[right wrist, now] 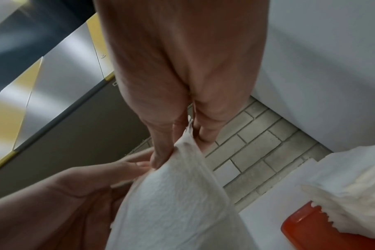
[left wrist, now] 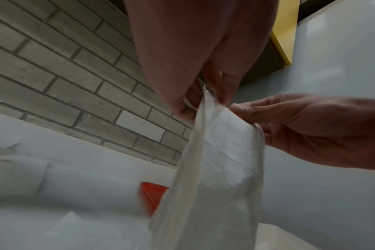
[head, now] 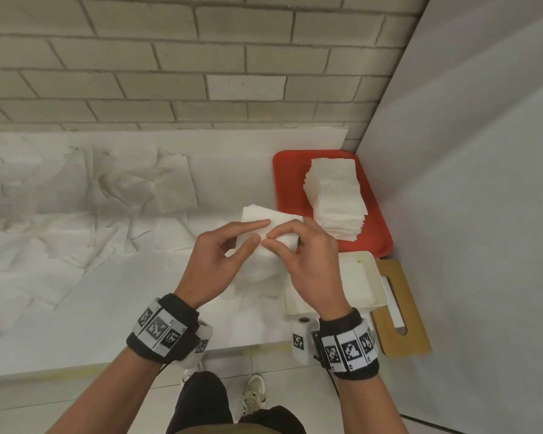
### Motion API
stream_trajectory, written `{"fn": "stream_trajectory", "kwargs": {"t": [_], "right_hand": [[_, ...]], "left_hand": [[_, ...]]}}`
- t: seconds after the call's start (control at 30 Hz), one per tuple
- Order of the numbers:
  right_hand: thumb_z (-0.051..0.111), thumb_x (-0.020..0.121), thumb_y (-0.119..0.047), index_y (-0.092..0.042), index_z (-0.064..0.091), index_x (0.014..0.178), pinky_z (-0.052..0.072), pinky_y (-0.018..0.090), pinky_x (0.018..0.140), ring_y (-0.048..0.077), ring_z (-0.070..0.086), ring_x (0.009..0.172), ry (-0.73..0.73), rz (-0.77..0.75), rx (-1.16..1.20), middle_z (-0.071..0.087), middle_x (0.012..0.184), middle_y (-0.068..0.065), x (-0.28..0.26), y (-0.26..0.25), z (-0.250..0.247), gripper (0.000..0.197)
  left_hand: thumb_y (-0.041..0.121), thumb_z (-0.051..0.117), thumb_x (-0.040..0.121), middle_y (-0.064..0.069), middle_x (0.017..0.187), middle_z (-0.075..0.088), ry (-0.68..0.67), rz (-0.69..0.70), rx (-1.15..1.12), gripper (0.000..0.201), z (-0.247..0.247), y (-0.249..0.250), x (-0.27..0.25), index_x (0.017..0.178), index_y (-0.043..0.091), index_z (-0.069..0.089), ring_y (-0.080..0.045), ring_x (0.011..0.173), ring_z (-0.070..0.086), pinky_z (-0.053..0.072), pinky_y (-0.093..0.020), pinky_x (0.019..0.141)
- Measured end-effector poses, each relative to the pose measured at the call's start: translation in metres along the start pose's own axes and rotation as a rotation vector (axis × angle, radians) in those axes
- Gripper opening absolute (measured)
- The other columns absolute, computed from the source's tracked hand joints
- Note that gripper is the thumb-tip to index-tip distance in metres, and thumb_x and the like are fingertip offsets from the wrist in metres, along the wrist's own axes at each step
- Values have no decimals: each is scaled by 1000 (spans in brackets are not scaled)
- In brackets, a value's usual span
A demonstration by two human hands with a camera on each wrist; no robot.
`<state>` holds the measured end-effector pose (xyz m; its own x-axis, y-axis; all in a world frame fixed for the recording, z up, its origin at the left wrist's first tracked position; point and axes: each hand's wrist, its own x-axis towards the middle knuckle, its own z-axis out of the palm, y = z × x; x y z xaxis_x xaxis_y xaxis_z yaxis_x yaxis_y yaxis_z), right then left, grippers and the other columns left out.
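A white paper napkin (head: 257,261) hangs between both hands above the white table. My left hand (head: 223,255) pinches its upper edge between thumb and fingers, seen close in the left wrist view as fingertips (left wrist: 182,108) nipping the napkin (left wrist: 220,169). My right hand (head: 301,252) pinches the same edge just to the right; in the right wrist view its fingertips (right wrist: 161,159) clamp the napkin (right wrist: 176,203). The lower part of the napkin droops down toward the table.
A red tray (head: 287,183) at the back right carries a stack of folded napkins (head: 336,195). A pile of loose unfolded napkins (head: 76,195) covers the table's left. A white box (head: 367,277) and a wooden board (head: 405,308) lie at the right, near a grey wall.
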<state>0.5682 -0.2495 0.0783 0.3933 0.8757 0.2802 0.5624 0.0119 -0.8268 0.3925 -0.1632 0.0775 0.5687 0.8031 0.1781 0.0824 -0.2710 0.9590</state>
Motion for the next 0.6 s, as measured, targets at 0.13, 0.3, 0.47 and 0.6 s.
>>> {"fn": "stream_trajectory", "kwargs": {"t": [0.13,0.3,0.47,0.6], "right_hand": [[86,92,-31,-28,76,122,61,31,87,7,68,111,0,-32,56,68,119,-11,-5,-2,-11,32],[89,90,-37,-30,78,113,62,41,82,14,71,106,-1,1,97,70,114,-10,-12,0,-20,26],[91,88,-26,-24,81,104,63,46,83,19,73,103,-6,7,179,72,106,-8,-18,-2,-29,18],[93,85,-26,-22,84,101,62,43,82,18,73,104,1,-13,177,74,105,-10,-23,0,-31,20]], "left_hand": [[8,77,96,4,127,78,26,-90,-194,33,5,10,0,128,14,77,-16,120,74,59,-31,103],[6,82,91,-2,111,82,24,-57,-165,26,8,12,-4,116,12,78,-22,101,79,61,-29,90],[3,82,89,1,91,80,48,31,-131,8,10,14,-9,96,5,79,-4,70,66,50,-15,72],[5,83,86,0,90,80,76,5,-146,7,13,13,-11,92,4,79,-11,76,70,55,-18,78]]}}
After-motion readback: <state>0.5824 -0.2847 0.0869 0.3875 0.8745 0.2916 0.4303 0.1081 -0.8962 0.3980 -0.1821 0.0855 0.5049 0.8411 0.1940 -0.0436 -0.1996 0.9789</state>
